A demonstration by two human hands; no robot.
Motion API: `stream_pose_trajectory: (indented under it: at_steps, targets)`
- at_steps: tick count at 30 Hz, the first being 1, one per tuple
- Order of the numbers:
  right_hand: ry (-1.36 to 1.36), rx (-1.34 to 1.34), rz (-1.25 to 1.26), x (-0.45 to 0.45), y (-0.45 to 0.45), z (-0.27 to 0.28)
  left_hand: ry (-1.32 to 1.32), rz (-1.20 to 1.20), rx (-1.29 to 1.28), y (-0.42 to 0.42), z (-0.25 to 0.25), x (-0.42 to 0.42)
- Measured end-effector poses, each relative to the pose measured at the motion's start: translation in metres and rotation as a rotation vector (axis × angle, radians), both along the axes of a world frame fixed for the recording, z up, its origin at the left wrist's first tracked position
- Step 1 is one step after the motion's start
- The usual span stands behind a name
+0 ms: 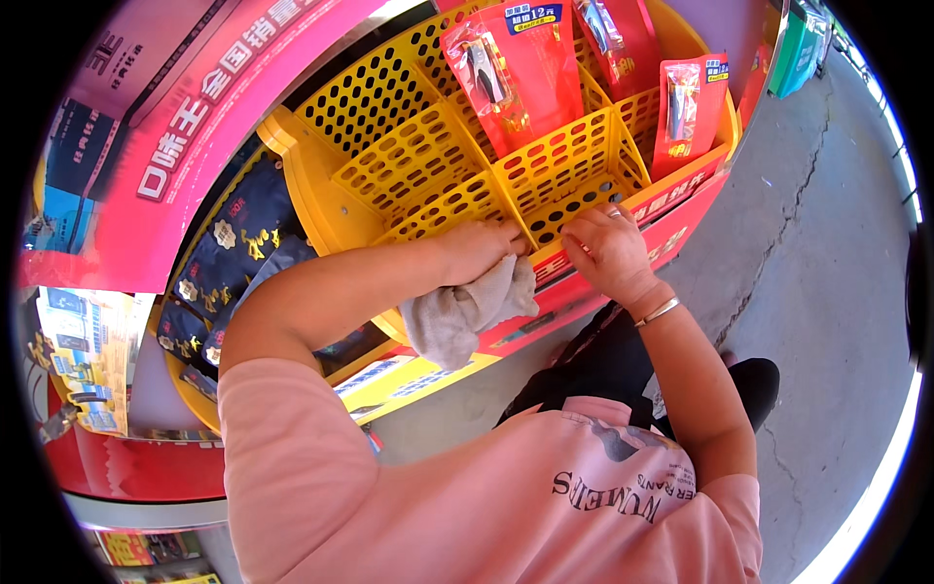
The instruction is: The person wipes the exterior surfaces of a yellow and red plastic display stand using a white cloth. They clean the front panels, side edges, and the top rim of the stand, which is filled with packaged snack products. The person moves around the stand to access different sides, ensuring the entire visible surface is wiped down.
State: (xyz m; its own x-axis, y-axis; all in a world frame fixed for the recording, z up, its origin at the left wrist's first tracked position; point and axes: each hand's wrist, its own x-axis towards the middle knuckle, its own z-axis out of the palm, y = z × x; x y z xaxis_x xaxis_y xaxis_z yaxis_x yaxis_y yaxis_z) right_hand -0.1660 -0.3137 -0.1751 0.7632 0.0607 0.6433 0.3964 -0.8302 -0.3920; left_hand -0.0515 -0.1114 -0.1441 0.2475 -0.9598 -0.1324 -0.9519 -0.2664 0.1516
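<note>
My left hand [478, 248] reaches over the front edge of a yellow plastic display rack, its curled fingers at a divider. A crumpled grey cloth [467, 314] is bunched against the palm and hangs down outside the rack; part of the grip is hidden. To its right, my right hand [609, 244], with a ring and a bracelet, grips the rack's front rim [642, 201], thumb outside and fingertips over the edge. Perforated yellow dividers [408, 157] split the rack into compartments. Red packets stand upright in it: a large one [533, 80], one behind [627, 51] and one at right [689, 117].
On a lower yellow shelf at left lie dark blue packets [248, 212]. A pink printed panel [211, 139] curves along the upper left. Cracked grey concrete floor [788, 241] lies at right, with a green bin-like object [799, 55] far off.
</note>
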Motion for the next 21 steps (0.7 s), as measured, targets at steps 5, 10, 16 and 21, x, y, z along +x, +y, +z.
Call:
stream_pose_trajectory:
  at_steps: [5, 10, 16, 21]
  targets:
    - [-0.013, -0.009, 0.0, -0.002, -0.001, 0.0, -0.241, 0.194, 0.322, -0.007, 0.001, -0.004]
    - [-0.024, 0.005, 0.002, -0.003, 0.0, -0.001, -0.101, 0.279, 0.206, 0.003, -0.033, 0.012]
    - [-0.011, 0.019, 0.001, -0.001, 0.002, -0.005, 0.554, 0.817, -0.078, 0.003, -0.101, 0.032]
    - [0.009, -0.003, 0.001, 0.0, -0.004, -0.004, 0.146, 0.734, 0.575, -0.005, -0.035, 0.01]
